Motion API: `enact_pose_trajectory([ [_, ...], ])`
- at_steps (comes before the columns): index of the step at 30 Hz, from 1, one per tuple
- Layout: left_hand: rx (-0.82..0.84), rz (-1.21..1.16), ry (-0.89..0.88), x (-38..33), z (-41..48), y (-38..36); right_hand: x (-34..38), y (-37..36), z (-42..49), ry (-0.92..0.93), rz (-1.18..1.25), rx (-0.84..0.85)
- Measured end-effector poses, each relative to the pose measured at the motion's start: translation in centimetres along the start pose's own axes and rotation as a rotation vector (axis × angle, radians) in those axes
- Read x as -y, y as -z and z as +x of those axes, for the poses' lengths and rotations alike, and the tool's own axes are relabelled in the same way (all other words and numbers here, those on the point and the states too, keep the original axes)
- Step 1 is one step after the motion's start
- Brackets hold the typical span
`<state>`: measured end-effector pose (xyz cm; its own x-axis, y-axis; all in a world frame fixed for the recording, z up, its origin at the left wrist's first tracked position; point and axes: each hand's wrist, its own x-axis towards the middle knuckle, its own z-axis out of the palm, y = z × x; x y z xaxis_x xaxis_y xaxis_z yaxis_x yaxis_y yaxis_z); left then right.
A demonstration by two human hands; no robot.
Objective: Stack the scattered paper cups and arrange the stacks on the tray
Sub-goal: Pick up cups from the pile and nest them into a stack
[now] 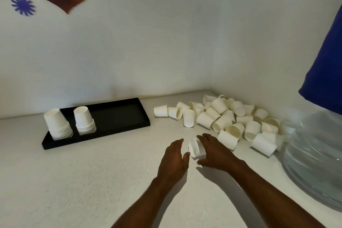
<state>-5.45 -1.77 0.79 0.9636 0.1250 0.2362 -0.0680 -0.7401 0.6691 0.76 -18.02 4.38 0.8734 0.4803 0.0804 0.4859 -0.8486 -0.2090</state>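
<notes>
One paper cup [196, 147] lies on its side on the table [77, 181], right hand [214, 151] curled over it and gripping, left hand [174, 155] spread wide just beside, touching nothing. Light, thin-walled, likely crushes easily; best pinched gently on the side wall near the rim. Loose cups [231, 116] heaped near the corner; two upside-down stacks [71, 123] on the black tray [118, 116]. Water jug [314, 153] right.
</notes>
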Motion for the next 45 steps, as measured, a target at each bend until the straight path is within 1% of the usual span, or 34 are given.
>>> enact_pose_trajectory([
  [4, -0.026, -0.004, 0.049, -0.6, 2.1, -1.0, -1.7, -0.4, 1.7, 0.067, -0.078, 0.088],
  [9, -0.048, -0.029, 0.133, -1.3, 4.2, -2.6, -3.6, -1.5, 4.2, 0.197, -0.094, 0.044],
  [12, -0.090, -0.043, 0.151, -1.2, 5.0, -3.3, -4.4, -2.1, 5.6, 0.211, -0.051, 0.061],
  [14, -0.145, -0.080, 0.170, -1.3, 5.5, -3.7, -4.8, -2.2, 6.6, 0.200, 0.057, 0.016],
  [16, -0.215, -0.161, 0.201, -1.4, 5.7, -3.7, -4.9, -1.8, 7.6, 0.106, 0.315, -0.090],
  [18, -0.275, -0.274, 0.246, -1.8, 5.9, -3.6, -4.7, -1.0, 8.5, -0.043, 0.694, -0.160],
  [20, -0.296, -0.393, 0.310, -2.3, 6.1, -3.6, -4.2, -0.3, 9.1, -0.148, 1.121, -0.130],
  [22, -0.279, -0.522, 0.386, -2.8, 6.5, -3.6, -3.6, 0.1, 9.3, -0.191, 1.498, -0.072],
  [23, -0.268, -0.616, 0.417, -3.1, 6.7, -3.6, -3.2, 0.3, 9.2, -0.190, 1.631, -0.056],
  [25, -0.245, -0.855, 0.452, -4.0, 7.0, -3.5, -2.1, 0.4, 9.0, -0.157, 1.747, -0.066],
  [26, -0.233, -0.959, 0.452, -4.3, 7.1, -3.5, -1.5, 0.3, 8.8, -0.148, 1.730, -0.089],
  [29, -0.197, -1.202, 0.392, -4.6, 7.5, -3.2, 0.5, 0.3, 8.0, -0.171, 1.507, -0.198],
  [32, -0.224, -1.384, 0.367, -5.1, 7.8, -3.3, 2.0, 0.3, 7.6, -0.163, 1.397, -0.252],
  [34, -0.261, -1.517, 0.386, -5.3, 8.1, -3.1, 2.7, 0.4, 7.3, -0.137, 1.373, -0.249],
  [36, -0.311, -1.639, 0.415, -5.2, 8.4, -2.5, 3.0, 0.4, 7.1, -0.099, 1.380, -0.193],
  [38, -0.366, -1.706, 0.436, -4.9, 8.7, -1.5, 2.8, 0.2, 6.9, -0.067, 1.322, -0.168],
  [40, -0.414, -1.738, 0.440, -4.6, 9.1, -0.6, 1.5, -0.1, 6.8, -0.080, 1.107, -0.272],
  [42, -0.439, -1.740, 0.449, -4.5, 9.2, -0.1, -1.3, -0.4, 6.8, -0.144, 0.706, -0.379],
  [43, -0.439, -1.730, 0.452, -4.3, 9.2, 0.0, -2.9, -0.4, 6.7, -0.193, 0.474, -0.367],
  [45, -0.424, -1.721, 0.450, -4.1, 9.1, 0.0, -6.0, -0.4, 6.4, -0.314, 0.096, -0.263],
])
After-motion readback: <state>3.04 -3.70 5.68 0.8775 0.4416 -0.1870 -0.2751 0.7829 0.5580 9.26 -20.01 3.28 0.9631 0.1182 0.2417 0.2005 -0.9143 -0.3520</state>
